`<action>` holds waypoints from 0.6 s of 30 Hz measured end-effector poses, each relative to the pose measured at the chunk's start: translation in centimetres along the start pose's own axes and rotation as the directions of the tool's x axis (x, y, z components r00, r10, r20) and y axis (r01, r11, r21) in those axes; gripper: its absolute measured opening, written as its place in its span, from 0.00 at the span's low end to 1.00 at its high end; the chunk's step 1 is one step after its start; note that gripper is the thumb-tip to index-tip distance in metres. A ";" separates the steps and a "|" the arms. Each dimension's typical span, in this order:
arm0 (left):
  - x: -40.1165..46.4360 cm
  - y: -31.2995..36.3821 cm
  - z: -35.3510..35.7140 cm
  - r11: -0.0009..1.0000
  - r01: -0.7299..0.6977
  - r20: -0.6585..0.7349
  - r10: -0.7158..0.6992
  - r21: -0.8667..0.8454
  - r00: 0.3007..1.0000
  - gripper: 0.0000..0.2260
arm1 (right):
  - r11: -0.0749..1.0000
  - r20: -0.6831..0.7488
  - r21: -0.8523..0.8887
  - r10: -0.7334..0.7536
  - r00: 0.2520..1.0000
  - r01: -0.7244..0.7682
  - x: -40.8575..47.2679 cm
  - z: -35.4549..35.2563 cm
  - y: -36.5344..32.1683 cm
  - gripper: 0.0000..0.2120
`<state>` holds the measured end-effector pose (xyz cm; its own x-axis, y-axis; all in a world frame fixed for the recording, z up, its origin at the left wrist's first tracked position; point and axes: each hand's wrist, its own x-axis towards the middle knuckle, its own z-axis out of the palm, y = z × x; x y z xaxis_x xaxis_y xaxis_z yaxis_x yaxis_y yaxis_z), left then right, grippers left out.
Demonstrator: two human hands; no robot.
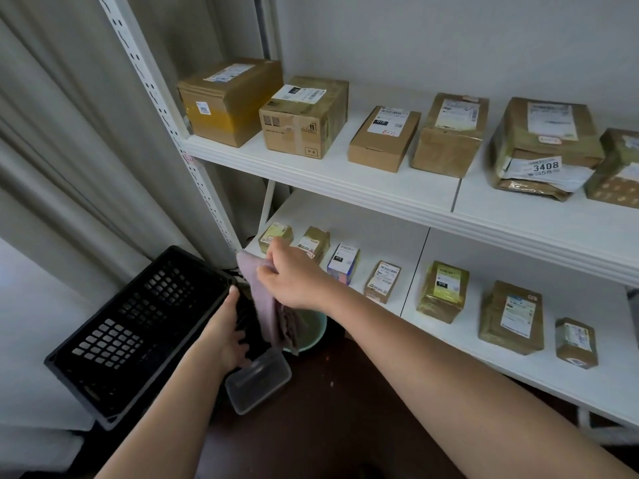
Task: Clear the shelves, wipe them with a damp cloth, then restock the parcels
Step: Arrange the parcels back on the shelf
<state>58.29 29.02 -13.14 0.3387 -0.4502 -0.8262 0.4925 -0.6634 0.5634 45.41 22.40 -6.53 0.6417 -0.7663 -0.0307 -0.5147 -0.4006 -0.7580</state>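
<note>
Right hand (pixel 294 274) pinches a limp mauve cloth (pixel 273 305); left hand (pixel 226 331) grips the slotted black plastic crate (pixel 138 326).

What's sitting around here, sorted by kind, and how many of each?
Parcels on the upper shelf: 6
Parcels on the lower shelf: 7
Black crate: 1
Purple cloth: 1
Green basin: 1
Clear plastic tub: 1
Total: 17

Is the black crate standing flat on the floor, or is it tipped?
Tipped. The black crate leans with its perforated bottom facing the camera, while the left hand grips its rim.
</note>
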 end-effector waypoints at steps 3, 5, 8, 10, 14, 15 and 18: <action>1.2 -0.8 -0.6 0.940 0.212 0.164 -0.172 -0.266 0.971 0.41 | 0.946 -0.040 0.308 0.120 0.992 -0.102 0.3 0.2 0.6 0.06; 1.1 -0.8 -0.6 0.871 0.202 0.312 -0.059 -0.447 0.948 0.36 | 0.880 -0.018 0.430 0.229 0.973 -0.199 0.7 0.0 1.6 0.05; 0.6 -0.1 -0.7 0.897 0.024 0.282 0.114 -0.442 0.952 0.21 | 0.827 0.037 0.449 0.361 0.932 -0.338 1.9 0.5 4.2 0.04; 1.3 0.0 -1.0 0.968 -0.103 0.180 0.146 -0.229 0.973 0.15 | 0.748 0.105 0.497 0.450 0.887 -0.439 2.9 1.2 5.9 0.05; 3.2 -1.1 -2.3 0.968 -0.244 0.067 0.248 -0.060 0.967 0.13 | 0.653 0.225 0.512 0.525 0.821 -0.558 3.9 2.8 7.7 0.13; 3.5 -1.4 -2.7 0.959 -0.278 0.045 0.281 -0.060 0.959 0.12 | 0.670 0.239 0.483 0.519 0.821 -0.564 4.1 3.4 8.2 0.16; 4.3 -2.4 -4.3 0.946 -0.318 -0.015 0.318 -0.066 0.948 0.10 | 0.776 0.265 0.356 0.450 0.853 -0.520 4.9 5.7 8.7 0.22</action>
<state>62.00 31.26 -18.04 0.4899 -0.6285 -0.6042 0.4111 -0.4445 0.7958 47.33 18.00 -17.04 0.4664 -0.7010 -0.5395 -0.5306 0.2663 -0.8047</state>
